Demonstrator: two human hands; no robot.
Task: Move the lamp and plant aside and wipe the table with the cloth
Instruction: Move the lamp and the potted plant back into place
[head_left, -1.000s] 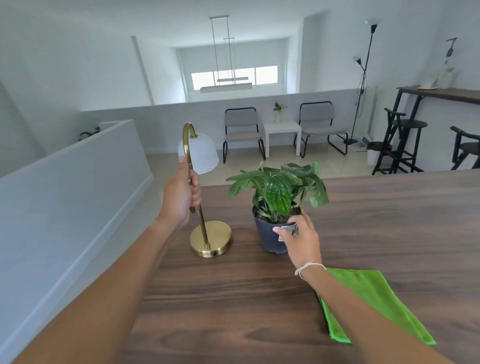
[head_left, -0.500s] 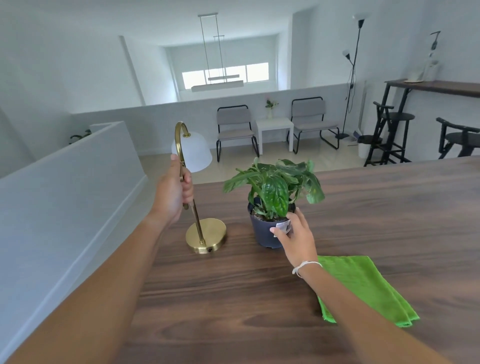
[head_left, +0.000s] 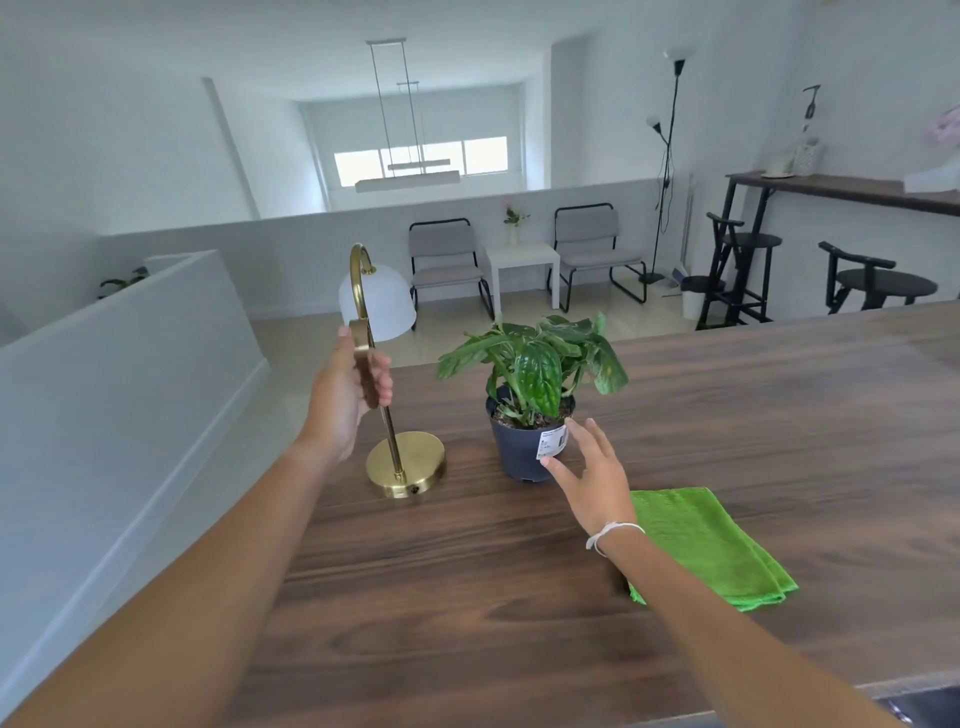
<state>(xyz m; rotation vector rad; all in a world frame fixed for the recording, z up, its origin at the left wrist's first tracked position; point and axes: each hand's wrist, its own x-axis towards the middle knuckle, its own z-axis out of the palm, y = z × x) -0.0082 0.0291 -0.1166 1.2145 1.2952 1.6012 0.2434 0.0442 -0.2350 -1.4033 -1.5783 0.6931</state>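
Head view, near to far. Your table (head_left: 467, 613): dark wood, spanning the foreground. Cloth (head_left: 711, 545): green, folded, flat on the table at 4 o'clock of the plant, beside your right wrist. Your right hand (head_left: 589, 475): fingers spread open, gripping nothing, fingertips at the labelled side of the pot. Plant (head_left: 530, 395): upright in a dark pot, mid-table. Lamp (head_left: 389, 374): brass, base on the table at 9 o'clock of the plant, white shade hanging past the far edge. Your left hand (head_left: 348, 395): closed around the lamp's stem.
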